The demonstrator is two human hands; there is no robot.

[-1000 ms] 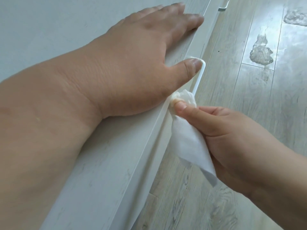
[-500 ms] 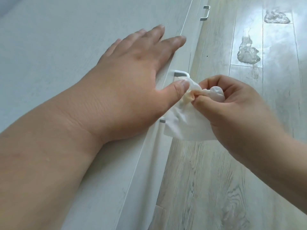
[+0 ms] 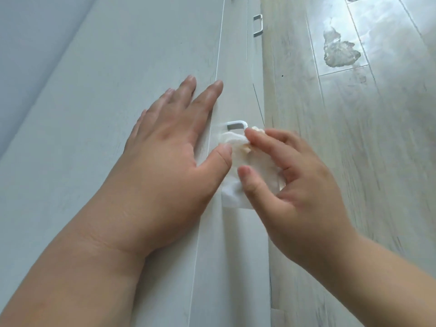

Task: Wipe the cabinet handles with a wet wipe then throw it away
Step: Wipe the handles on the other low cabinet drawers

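My left hand [image 3: 165,147] lies flat on the white cabinet top [image 3: 106,95], fingers straight, thumb reaching over the front edge beside the wipe. A white cabinet handle [image 3: 237,125] sticks out from the cabinet front just past the thumb. My right hand [image 3: 295,185] holds the white wet wipe [image 3: 240,159] against the lower part of this handle, thumb and fingers curled round the bunched cloth. The wipe covers most of the handle; only its upper bend shows. A second handle [image 3: 258,24] is farther along the cabinet front.
The pale wood-look floor [image 3: 342,161] runs along the right of the cabinet. Shiny wet-looking patches [image 3: 339,51] lie on the floor at the upper right. A grey wall [image 3: 28,55] borders the cabinet top on the left.
My right hand has slid the wipe up along the handle and its fingers have loosened and spread. The view has pulled back, so the left hand looks smaller and farther off.
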